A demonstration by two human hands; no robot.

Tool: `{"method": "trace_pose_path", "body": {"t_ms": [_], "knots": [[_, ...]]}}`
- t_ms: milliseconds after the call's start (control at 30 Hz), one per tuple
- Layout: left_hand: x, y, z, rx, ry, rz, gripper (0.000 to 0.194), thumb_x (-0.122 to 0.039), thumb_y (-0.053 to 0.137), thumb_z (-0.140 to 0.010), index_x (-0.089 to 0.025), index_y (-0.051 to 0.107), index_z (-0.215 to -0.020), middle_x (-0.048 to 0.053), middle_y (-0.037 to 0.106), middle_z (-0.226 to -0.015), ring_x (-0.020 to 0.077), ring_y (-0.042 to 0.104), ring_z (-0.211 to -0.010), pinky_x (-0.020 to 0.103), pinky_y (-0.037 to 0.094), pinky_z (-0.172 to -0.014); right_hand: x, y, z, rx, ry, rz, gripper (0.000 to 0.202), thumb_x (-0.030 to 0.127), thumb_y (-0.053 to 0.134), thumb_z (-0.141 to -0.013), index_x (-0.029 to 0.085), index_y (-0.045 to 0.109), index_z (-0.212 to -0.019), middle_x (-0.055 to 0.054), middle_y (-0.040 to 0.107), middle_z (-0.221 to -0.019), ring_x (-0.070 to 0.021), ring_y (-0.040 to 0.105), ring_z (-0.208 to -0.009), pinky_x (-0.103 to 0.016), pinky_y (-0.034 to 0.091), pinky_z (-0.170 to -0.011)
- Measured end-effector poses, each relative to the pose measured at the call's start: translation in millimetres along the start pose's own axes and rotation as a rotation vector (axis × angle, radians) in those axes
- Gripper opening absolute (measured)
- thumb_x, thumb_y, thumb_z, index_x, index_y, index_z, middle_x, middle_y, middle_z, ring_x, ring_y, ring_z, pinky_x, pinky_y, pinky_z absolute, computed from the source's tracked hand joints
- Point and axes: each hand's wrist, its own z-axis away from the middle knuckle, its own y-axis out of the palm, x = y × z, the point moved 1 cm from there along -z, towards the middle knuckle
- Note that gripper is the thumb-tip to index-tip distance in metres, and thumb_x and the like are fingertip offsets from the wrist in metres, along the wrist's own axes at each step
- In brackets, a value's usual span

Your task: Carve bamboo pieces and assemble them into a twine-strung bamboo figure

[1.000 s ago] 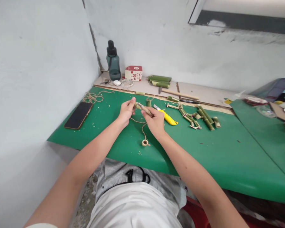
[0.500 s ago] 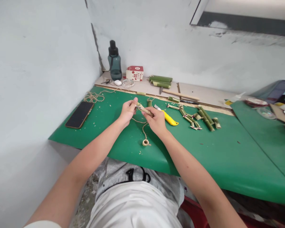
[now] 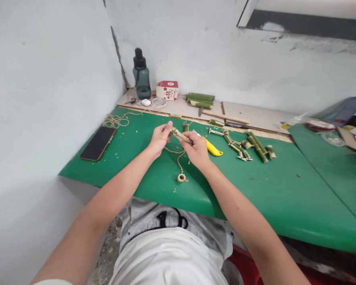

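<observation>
My left hand [image 3: 160,139] is closed, thumb and fingers pinching a small pale-green bamboo piece, mostly hidden by the fingers. In my right hand [image 3: 197,152] is a slim tool with a wooden handle [image 3: 185,138]; its thin dark tip meets the bamboo piece by my left thumb. Whether the tip is a blade I cannot tell. Below the hands, a twine [image 3: 178,160] runs down to a short bamboo ring [image 3: 181,178] on the green mat. A yellow utility knife [image 3: 214,148] lies just beyond my right hand, partly covered by it.
A phone [image 3: 97,143] and coiled twine [image 3: 115,120] lie left. Bamboo pieces tied into a jointed figure [image 3: 233,146] and cut tubes [image 3: 257,146] lie right. Along the back are a water bottle [image 3: 141,79], a box [image 3: 167,92], bamboo lengths [image 3: 200,99] and a hammer [image 3: 225,116].
The wooden-handled tool has shifted slightly against the bamboo piece, and my right hand has moved a little to the right. Both hands keep their grips; the whole view has shifted slightly.
</observation>
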Motion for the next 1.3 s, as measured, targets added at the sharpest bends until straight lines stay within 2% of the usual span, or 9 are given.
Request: {"method": "trace_pose_path", "body": {"t_ms": [300,633,900,1100,1300], "knots": [[1.2,-1.4,0.1,0.013,-0.048,0.05,0.05,-0.064,0.07,-0.084,-0.016,0.058,-0.071,-0.003,0.048,-0.057,0.0054,0.035,-0.045,0.02,0.028,-0.044,8.5,-5.0,0.1,-0.039,0.032,-0.027,0.015,0.034,0.061,-0.089,0.021,0.067,-0.09,0.004,0.051,-0.064,-0.0106,0.039,-0.055,-0.024,0.032,-0.054],[-5.3,-1.2,1.5,-0.085,-0.112,0.089,0.046,-0.059,0.07,-0.086,-0.017,0.057,-0.073,-0.005,0.047,-0.056,0.0045,0.036,-0.044,0.018,0.031,-0.043,14.5,-5.7,1.4,-0.047,0.01,-0.017,0.014,0.034,0.061,-0.089,0.021,0.066,-0.087,0.004,0.05,-0.063,-0.0104,0.038,-0.055,-0.025,0.032,-0.054],[-4.2,-5.5,-4.2,-0.141,-0.146,0.131,0.043,-0.058,0.069,-0.087,-0.016,0.066,-0.086,-0.005,0.05,-0.06,0.0044,0.038,-0.043,0.018,0.035,-0.042,21.7,-9.9,2.8,-0.069,0.01,-0.015,0.015,0.036,0.06,-0.09,0.021,0.065,-0.088,0.004,0.049,-0.063,-0.0111,0.037,-0.055,-0.026,0.033,-0.054],[-3.4,-7.2,-2.1,-0.072,-0.099,0.119,0.047,-0.061,0.066,-0.089,-0.016,0.072,-0.095,-0.004,0.054,-0.063,0.0046,0.038,-0.046,0.017,0.034,-0.044,22.0,-13.0,2.5,-0.124,0.001,0.01,0.017,0.037,0.059,-0.091,0.021,0.065,-0.088,0.003,0.049,-0.064,-0.0117,0.039,-0.057,-0.026,0.033,-0.055],[-8.9,-1.6,4.2,0.012,-0.038,0.059,0.048,-0.061,0.062,-0.091,-0.015,0.073,-0.089,0.0,0.057,-0.066,0.0068,0.045,-0.052,0.018,0.037,-0.049,20.4,-21.7,0.5,-0.263,-0.03,0.002,0.019,0.039,0.06,-0.092,0.021,0.064,-0.088,0.003,0.048,-0.065,-0.0116,0.039,-0.058,-0.027,0.034,-0.057]]}}
